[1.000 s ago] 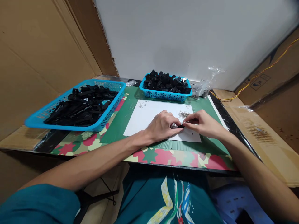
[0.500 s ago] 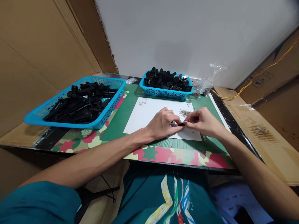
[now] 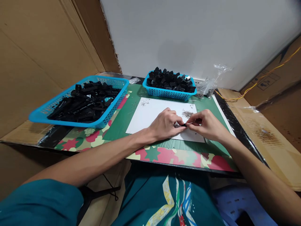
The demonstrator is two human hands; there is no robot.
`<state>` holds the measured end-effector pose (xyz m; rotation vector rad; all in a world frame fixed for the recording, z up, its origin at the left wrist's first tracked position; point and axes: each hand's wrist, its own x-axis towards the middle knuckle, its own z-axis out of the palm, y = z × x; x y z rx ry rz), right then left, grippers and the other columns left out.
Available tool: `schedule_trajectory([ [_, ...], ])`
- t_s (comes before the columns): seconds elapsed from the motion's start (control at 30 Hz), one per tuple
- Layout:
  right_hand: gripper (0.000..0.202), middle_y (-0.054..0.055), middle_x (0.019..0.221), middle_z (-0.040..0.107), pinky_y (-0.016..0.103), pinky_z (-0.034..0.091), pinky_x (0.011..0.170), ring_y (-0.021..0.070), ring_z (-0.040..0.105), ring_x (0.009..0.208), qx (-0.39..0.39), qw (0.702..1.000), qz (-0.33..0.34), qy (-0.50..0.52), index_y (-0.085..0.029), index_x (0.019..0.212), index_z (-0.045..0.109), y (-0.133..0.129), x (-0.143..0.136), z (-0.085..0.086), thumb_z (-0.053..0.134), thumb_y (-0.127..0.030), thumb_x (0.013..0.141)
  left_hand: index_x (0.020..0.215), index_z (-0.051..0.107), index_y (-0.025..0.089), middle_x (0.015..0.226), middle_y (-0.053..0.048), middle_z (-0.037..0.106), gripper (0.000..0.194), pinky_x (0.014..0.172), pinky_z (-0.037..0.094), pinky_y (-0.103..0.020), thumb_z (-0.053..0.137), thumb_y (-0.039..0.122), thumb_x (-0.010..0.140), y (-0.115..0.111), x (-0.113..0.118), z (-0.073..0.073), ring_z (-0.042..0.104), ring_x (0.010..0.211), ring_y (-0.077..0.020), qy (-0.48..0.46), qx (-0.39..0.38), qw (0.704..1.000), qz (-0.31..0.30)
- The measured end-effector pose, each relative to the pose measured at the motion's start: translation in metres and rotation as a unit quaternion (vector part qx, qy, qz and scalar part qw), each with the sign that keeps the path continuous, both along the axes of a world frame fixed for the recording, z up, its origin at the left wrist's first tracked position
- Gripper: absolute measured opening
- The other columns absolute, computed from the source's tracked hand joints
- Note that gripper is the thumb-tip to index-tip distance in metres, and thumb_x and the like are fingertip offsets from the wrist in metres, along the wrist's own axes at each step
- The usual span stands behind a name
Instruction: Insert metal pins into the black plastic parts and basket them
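Over a white sheet, my left hand pinches a small black piece between thumb and forefinger. My right hand meets it from the right, its thumb and forefinger closed on a thin, light-coloured tool at the black piece's end. The tool's exact form is too small to tell. A pile of tiny metallic parts lies on the sheet just behind my fingers. More tiny bits are scattered at the sheet's back left.
A large blue basket of long black parts stands at the left. Behind the sheet is a smaller blue basket full of short black pieces. Clear plastic bags lie beside it. Cardboard and a yellow cable are at the right.
The whole view has shifted slightly. Both hands keep nearly the same pose at the black piece, with the right fingers slightly changed around the thin tool.
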<state>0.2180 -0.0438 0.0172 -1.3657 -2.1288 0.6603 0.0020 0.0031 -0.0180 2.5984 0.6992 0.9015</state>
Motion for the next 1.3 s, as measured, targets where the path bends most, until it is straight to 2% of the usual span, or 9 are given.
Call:
schedule_trajectory([
  [0.1, 0.019, 0.002, 0.06, 0.065, 0.028, 0.036, 0.055, 0.013, 0.05, 0.055, 0.032, 0.999, 0.016, -0.027, -0.013, 0.079, 0.081, -0.002, 0.0, 0.002, 0.065, -0.019, 0.086, 0.082, 0.079, 0.018, 0.073, -0.003, 0.073, 0.016, 0.084, 0.044, -0.037, 0.077, 0.033, 0.088, -0.001, 0.0, 0.002, 0.065, 0.072, -0.0187, -0.001, -0.003, 1.0, 0.0],
  [0.27, 0.021, 0.006, 0.084, 0.081, 0.029, 0.047, 0.064, 0.0179, 0.068, 0.07, 0.029, 0.999, 0.023, -0.036, -0.018, 0.089, 0.084, -0.003, 0.004, 0.007, 0.063, -0.013, 0.09, 0.083, 0.078, 0.019, 0.073, -0.002, 0.073, 0.015, 0.084, 0.044, -0.037, 0.078, 0.033, 0.087, -0.003, 0.0, 0.005, 0.066, 0.074, -0.0194, 0.004, -0.009, 1.0, 0.007],
  [0.5, 0.022, 0.009, 0.094, 0.079, 0.032, 0.05, 0.066, 0.0182, 0.067, 0.075, 0.131, 0.991, -0.027, 0.003, -0.019, 0.103, 0.083, 0.003, 0.014, 0.011, 0.063, -0.028, 0.101, 0.088, 0.077, 0.018, 0.083, -0.003, 0.079, 0.016, 0.085, 0.043, -0.038, 0.08, 0.033, 0.088, -0.003, 0.001, 0.009, 0.066, 0.076, -0.0195, -0.049, 0.014, 0.998, 0.023],
  [0.7, 0.019, 0.009, 0.102, 0.078, 0.039, 0.056, 0.081, 0.0225, 0.072, 0.09, 0.226, 0.969, -0.072, 0.062, -0.022, 0.1, 0.083, 0.008, 0.021, 0.01, 0.066, -0.032, 0.101, 0.096, 0.077, 0.018, 0.089, -0.002, 0.081, 0.014, 0.084, 0.042, -0.038, 0.079, 0.032, 0.091, -0.007, 0.003, 0.012, 0.068, 0.08, -0.0186, -0.058, 0.01, 0.998, -0.021],
  [0.77, 0.023, 0.008, 0.095, 0.079, 0.039, 0.058, 0.079, 0.0221, 0.074, 0.084, 0.202, 0.97, -0.092, 0.097, -0.021, 0.094, 0.081, 0.007, 0.02, 0.011, 0.066, -0.037, 0.101, 0.097, 0.077, 0.019, 0.089, -0.002, 0.081, 0.015, 0.085, 0.042, -0.038, 0.078, 0.032, 0.092, -0.008, 0.004, 0.012, 0.068, 0.078, -0.0183, -0.037, 0.005, 0.999, -0.032],
  [0.83, 0.031, 0.008, 0.083, 0.078, 0.038, 0.061, 0.073, 0.0212, 0.074, 0.075, 0.132, 0.976, -0.092, 0.149, -0.018, 0.088, 0.079, 0.005, 0.017, 0.012, 0.068, -0.046, 0.099, 0.099, 0.078, 0.019, 0.087, -0.003, 0.08, 0.016, 0.084, 0.043, -0.038, 0.078, 0.032, 0.091, -0.008, 0.004, 0.012, 0.067, 0.076, -0.0184, -0.021, -0.001, 0.999, -0.028],
  [0.93, 0.042, 0.008, 0.073, 0.076, 0.037, 0.064, 0.065, 0.0213, 0.074, 0.066, 0.014, 0.967, -0.075, 0.245, -0.016, 0.082, 0.074, 0.003, 0.01, 0.011, 0.077, -0.058, 0.089, 0.099, 0.079, 0.019, 0.084, -0.004, 0.077, 0.015, 0.082, 0.043, -0.038, 0.079, 0.03, 0.088, -0.006, 0.004, 0.012, 0.065, 0.074, -0.0183, -0.005, -0.006, 1.0, -0.017],
  [1.0, 0.045, 0.009, 0.072, 0.076, 0.036, 0.065, 0.062, 0.0221, 0.075, 0.064, -0.023, 0.957, -0.074, 0.279, -0.017, 0.081, 0.07, 0.003, 0.006, 0.009, 0.08, -0.06, 0.084, 0.095, 0.079, 0.019, 0.081, -0.003, 0.075, 0.013, 0.081, 0.043, -0.038, 0.079, 0.029, 0.087, -0.005, 0.004, 0.013, 0.063, 0.071, -0.0175, 0.005, -0.008, 1.0, -0.017],
  [1.3, 0.044, 0.007, 0.07, 0.076, 0.034, 0.06, 0.059, 0.0222, 0.076, 0.063, 0.007, 0.976, -0.069, 0.209, -0.02, 0.08, 0.062, 0.004, -0.002, -0.002, 0.071, -0.061, 0.092, 0.091, 0.081, 0.019, 0.076, 0.0, 0.071, 0.009, 0.081, 0.043, -0.035, 0.083, 0.026, 0.086, -0.004, 0.004, 0.01, 0.061, 0.07, -0.0152, -0.007, 0.015, 1.0, -0.021],
])
